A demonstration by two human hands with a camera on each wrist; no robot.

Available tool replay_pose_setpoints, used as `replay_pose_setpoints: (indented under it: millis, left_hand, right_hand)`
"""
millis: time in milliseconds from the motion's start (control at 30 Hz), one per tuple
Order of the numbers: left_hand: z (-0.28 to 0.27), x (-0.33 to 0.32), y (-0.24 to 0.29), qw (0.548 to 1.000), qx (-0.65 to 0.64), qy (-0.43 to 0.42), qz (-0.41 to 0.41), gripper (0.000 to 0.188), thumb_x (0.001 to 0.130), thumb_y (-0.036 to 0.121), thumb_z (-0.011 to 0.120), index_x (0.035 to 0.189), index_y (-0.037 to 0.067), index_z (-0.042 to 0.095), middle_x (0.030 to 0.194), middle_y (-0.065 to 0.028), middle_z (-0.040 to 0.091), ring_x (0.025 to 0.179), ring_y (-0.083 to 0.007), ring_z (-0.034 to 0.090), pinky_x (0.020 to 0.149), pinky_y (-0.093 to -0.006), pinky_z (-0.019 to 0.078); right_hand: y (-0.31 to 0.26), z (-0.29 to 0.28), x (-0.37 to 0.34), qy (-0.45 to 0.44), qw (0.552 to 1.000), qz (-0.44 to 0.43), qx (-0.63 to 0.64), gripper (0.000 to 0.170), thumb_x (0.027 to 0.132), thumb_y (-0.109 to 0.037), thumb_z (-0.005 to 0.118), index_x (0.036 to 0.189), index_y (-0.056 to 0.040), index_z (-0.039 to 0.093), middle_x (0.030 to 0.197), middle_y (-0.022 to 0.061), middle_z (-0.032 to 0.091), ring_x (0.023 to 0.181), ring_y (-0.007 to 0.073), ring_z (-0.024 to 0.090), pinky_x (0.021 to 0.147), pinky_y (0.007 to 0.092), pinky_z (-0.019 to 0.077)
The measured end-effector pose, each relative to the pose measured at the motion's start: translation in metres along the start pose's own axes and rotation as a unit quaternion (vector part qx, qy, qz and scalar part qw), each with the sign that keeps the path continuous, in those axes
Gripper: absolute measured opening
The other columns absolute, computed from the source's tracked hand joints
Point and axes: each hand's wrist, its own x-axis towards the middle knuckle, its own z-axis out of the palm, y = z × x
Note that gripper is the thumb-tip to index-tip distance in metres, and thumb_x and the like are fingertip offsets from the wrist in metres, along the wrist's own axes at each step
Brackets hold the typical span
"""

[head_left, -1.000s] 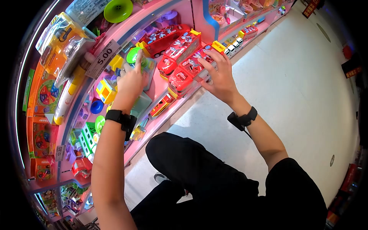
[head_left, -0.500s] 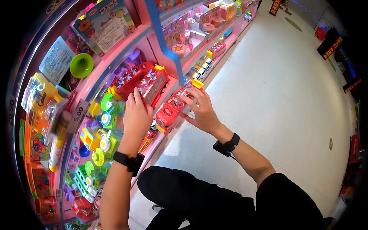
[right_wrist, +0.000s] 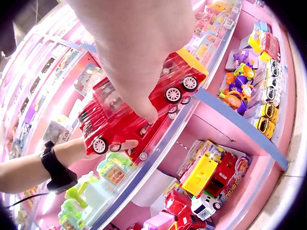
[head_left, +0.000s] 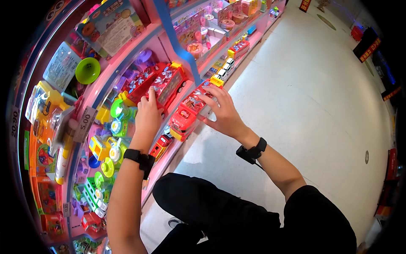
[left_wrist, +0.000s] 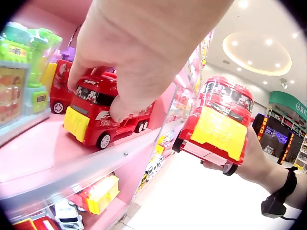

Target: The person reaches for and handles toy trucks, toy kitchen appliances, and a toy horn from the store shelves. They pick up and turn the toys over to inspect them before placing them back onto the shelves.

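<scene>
Your right hand [head_left: 224, 116] grips a red toy truck [head_left: 184, 116] around its body, thumb on one side and fingers on the other, and holds it out past the shelf edge, over the floor [head_left: 275, 106]. Your left hand [head_left: 148, 114] is closed over the cab of a second red truck [left_wrist: 108, 127], which stands on the pink shelf [left_wrist: 45, 141] with its yellow bumper [left_wrist: 76, 124] facing out. Another red truck [head_left: 139, 83] sits right behind that one, and a green toy set [left_wrist: 38, 60] stands to its left as the left wrist view shows it.

For the left hand, a light, even pinch low on the cab should be enough — the body looks like hard, slick plastic. Any lift is best made straight up, so the wheels [left_wrist: 103, 140] clear the raised clear lip [left_wrist: 62, 175] and the truck behind isn't dragged along. On the right, the wrap looks loose and shiny and could slide, so support the truck's long body near its middle rather than by the film. Mind the gap between the trucks too — their sides could knock if both wrists turn inward.
</scene>
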Motion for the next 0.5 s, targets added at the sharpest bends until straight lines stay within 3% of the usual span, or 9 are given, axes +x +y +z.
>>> replay_pose_setpoints:
  millis: [133,267,367,400,500]
  left_hand:
    - [-0.007,0.005,-0.020,0.996,0.054,0.048,0.048,0.080,0.077,0.005,0.071,0.148,0.006,0.033,0.122,-0.0210,0.054,0.108,-0.0393,0.057,0.090,-0.0455,0.0519]
    - [-0.015,0.003,-0.028,0.999,-0.003,0.018,0.029,0.069,0.084,0.013,0.069,0.145,0.004,0.036,0.129,-0.0227,0.054,0.119,-0.0374,0.053,0.096,-0.0447,0.0492]
    - [-0.011,0.001,-0.041,0.989,-0.004,0.116,0.089,0.062,0.087,0.015,0.067,0.142,0.002,0.040,0.132,-0.0223,0.054,0.119,-0.0391,0.054,0.100,-0.0448,0.0470]
    - [-0.021,-0.002,-0.037,0.987,-0.058,0.118,0.090,0.050,0.090,0.012,0.062,0.136,0.000,0.046,0.129,-0.0231,0.055,0.117,-0.0405,0.054,0.100,-0.0450,0.0456]
    - [-0.042,-0.013,-0.035,0.986,-0.119,0.089,0.077,0.041,0.090,0.006,0.057,0.129,-0.001,0.049,0.127,-0.0248,0.055,0.117,-0.0415,0.054,0.099,-0.0452,0.0455]
  right_hand:
    - [-0.003,0.004,0.001,0.006,1.000,-0.002,0.015,0.076,0.068,-0.013,0.084,0.136,-0.0130,0.048,0.139,0.0138,0.044,0.133,0.0356,0.041,0.111,0.0527,0.0327]
    - [-0.007,0.004,0.011,0.006,0.999,-0.024,0.026,0.077,0.068,-0.013,0.083,0.137,-0.0133,0.048,0.140,0.0141,0.044,0.133,0.0352,0.041,0.110,0.0523,0.0330]
    - [-0.013,0.013,0.028,0.011,0.998,-0.054,0.021,0.077,0.069,-0.014,0.082,0.137,-0.0139,0.047,0.141,0.0142,0.043,0.134,0.0351,0.040,0.110,0.0520,0.0320]
    - [-0.016,0.016,0.034,0.009,0.998,-0.063,0.018,0.077,0.069,-0.014,0.082,0.138,-0.0143,0.047,0.141,0.0141,0.043,0.134,0.0351,0.040,0.110,0.0519,0.0316]
    - [-0.019,0.032,0.053,0.005,0.997,-0.082,0.011,0.076,0.071,-0.015,0.080,0.139,-0.0160,0.045,0.142,0.0137,0.042,0.135,0.0349,0.039,0.111,0.0519,0.0300]
